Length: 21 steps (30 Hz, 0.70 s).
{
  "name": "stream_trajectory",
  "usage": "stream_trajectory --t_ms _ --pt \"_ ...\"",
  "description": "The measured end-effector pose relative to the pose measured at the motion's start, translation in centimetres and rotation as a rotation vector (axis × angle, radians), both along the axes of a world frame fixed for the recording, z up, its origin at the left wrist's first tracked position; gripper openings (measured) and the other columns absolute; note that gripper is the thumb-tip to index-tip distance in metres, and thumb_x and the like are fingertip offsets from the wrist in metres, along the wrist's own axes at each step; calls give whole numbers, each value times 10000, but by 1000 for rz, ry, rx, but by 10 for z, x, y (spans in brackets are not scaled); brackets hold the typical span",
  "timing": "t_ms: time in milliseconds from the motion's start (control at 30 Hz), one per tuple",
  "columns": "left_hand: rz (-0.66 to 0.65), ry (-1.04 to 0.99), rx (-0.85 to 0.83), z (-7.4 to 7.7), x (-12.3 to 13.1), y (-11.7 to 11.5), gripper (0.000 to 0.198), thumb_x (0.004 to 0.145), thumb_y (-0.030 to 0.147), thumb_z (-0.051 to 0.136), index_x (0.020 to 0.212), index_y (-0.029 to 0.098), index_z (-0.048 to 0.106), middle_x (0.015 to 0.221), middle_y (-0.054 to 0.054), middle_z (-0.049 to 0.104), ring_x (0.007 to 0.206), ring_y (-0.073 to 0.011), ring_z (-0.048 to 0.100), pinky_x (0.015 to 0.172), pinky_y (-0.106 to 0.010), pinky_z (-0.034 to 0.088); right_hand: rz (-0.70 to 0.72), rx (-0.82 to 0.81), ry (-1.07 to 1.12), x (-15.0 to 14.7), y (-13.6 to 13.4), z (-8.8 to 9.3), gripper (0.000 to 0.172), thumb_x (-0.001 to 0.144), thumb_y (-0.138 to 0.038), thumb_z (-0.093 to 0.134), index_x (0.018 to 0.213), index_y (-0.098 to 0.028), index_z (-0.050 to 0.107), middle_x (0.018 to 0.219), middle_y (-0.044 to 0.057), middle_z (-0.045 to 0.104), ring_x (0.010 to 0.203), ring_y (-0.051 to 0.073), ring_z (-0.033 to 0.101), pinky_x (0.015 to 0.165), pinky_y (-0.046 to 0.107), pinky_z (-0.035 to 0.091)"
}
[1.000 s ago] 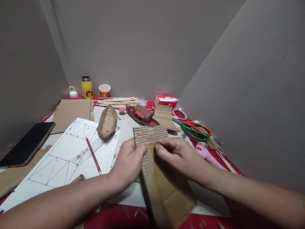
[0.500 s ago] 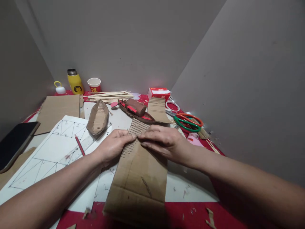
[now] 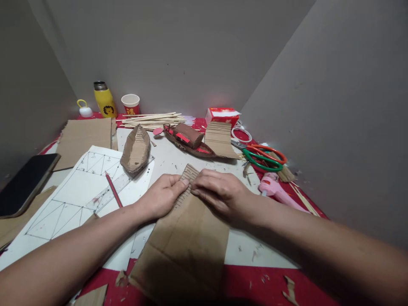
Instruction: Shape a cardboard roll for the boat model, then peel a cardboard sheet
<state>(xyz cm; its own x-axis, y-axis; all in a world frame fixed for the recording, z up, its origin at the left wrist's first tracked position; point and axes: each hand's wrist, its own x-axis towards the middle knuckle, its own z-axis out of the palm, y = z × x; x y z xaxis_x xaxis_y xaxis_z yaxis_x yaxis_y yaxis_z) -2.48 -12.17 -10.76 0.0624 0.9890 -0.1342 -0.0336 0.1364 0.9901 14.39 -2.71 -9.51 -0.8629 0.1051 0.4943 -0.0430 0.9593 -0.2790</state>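
Note:
A long piece of brown cardboard (image 3: 188, 242) slants up from the table's near edge, its far end showing bare corrugated ridges. My left hand (image 3: 164, 193) grips the left edge of that ridged end, thumb on top. Over the right side of the same end, my right hand (image 3: 219, 191) has its fingers pinched together at the line where ridges meet smooth paper. What the right fingertips hold there is partly hidden. Beyond the hands lie an open cardboard boat hull (image 3: 136, 151) and a brown model boat (image 3: 188, 140) with a rounded cabin and red parts.
Scissors (image 3: 263, 155) and a pink glue gun (image 3: 280, 191) lie at right. At left are a phone (image 3: 27, 182), a drawing (image 3: 70, 195), a pencil (image 3: 113, 189) and a ruler (image 3: 111, 193). A yellow bottle (image 3: 105, 102), paper cup (image 3: 130, 104) and sticks (image 3: 153, 121) stand behind.
Both hands and the cardboard's ridged end have shifted slightly relative to the boats, leaving a gap before the model boat. The view has also moved, and more of the glue gun shows.

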Motion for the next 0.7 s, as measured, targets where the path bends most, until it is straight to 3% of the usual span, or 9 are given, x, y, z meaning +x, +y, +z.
stream_trajectory --t_ms 233,400,700 --pt "-51 66 -30 0 0 -1 350 843 455 496 747 138 609 693 -14 560 644 -151 479 610 -268 400 -75 233 -142 3 -5 -5 104 919 -129 398 894 -161 494 774 54 556 650 161 472 535 260 347" --pt "-81 3 -60 2 1 0 321 848 436 513 738 153 616 699 -10 586 644 -149 499 645 -268 408 -49 251 -148 7 -4 -6 102 890 -95 393 894 -173 458 765 48 532 638 165 452 530 261 338" --pt "-81 -16 -80 0 4 -1 333 828 451 551 666 161 585 621 18 545 569 -121 448 575 -241 373 -12 241 -135 11 -3 -8 94 894 -103 395 908 -173 457 753 35 498 628 159 414 519 261 322"
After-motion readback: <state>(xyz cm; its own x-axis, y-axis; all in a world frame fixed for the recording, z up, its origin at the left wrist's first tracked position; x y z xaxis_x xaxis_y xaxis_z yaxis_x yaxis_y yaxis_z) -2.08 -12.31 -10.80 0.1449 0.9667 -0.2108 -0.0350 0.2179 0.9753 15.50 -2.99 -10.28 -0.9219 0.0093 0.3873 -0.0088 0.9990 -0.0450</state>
